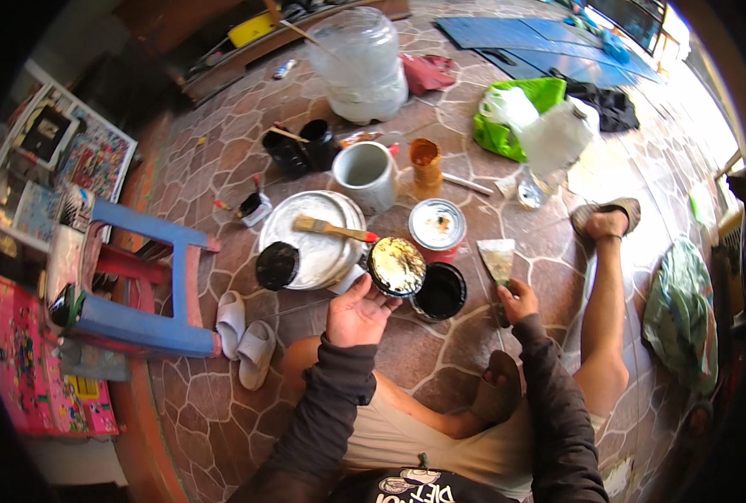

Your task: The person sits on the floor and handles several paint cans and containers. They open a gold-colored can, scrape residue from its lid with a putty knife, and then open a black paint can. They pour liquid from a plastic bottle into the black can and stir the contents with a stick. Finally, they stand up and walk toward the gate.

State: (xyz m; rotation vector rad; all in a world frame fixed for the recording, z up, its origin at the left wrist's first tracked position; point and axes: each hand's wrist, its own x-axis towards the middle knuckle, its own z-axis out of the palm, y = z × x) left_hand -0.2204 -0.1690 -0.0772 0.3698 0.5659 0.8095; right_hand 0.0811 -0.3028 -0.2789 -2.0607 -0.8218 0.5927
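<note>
My left hand (358,313) holds up a round, black-rimmed tub (397,266) with a lumpy cream-yellow face, its thumb and fingers at the near rim. In my right hand (519,300) is a putty knife (497,258), gripped by the handle with its pale, smeared blade pointing away. Between the two hands, an uncovered black can (438,295) stands on the floor, dark inside. Behind it is a red paint can (438,225) with a stained white top. A paintbrush (331,229) lies across a large white lid (312,205), next to a black round piece (277,267).
Farther off stand a grey bucket (364,172), an orange-brown container (425,168), black pots (318,141) and a big clear plastic-wrapped container (358,71). A blue stool (142,323) and slippers (255,356) are at left. A green bag (507,113) sits at far right.
</note>
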